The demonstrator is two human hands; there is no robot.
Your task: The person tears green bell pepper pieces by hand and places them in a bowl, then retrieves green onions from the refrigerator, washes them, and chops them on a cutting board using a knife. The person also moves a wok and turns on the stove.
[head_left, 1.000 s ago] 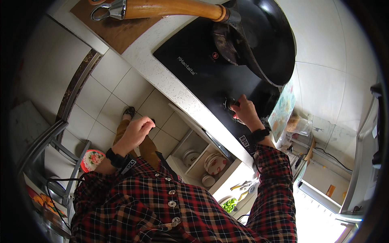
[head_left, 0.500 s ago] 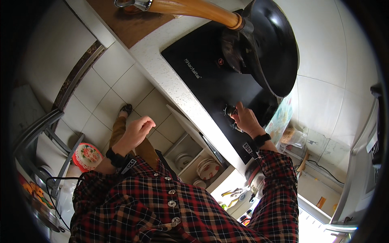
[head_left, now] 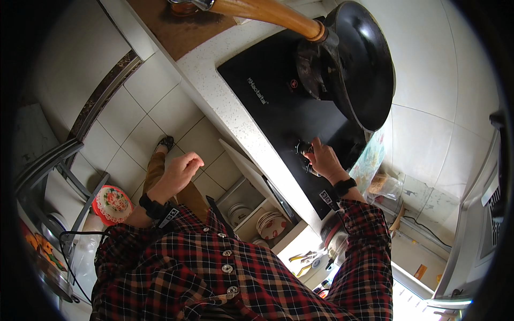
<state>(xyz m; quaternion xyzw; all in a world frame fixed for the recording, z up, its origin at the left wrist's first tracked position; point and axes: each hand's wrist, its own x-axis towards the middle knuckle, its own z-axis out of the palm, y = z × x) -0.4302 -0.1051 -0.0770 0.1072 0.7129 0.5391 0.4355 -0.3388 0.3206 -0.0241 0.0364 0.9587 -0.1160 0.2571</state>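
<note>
Right hand: thumb and fingers together on a dark knob, largely covered, on the black cooktop near the front edge of the table; second knob just beside, partly behind the hand. Left hand: fingers curled together, off the table's front edge, palm hidden. Wok: above the cooktop, underside hard to make out; wooden handle, metal end cut off. Plates: in the cupboard below, partly concealed.
</note>
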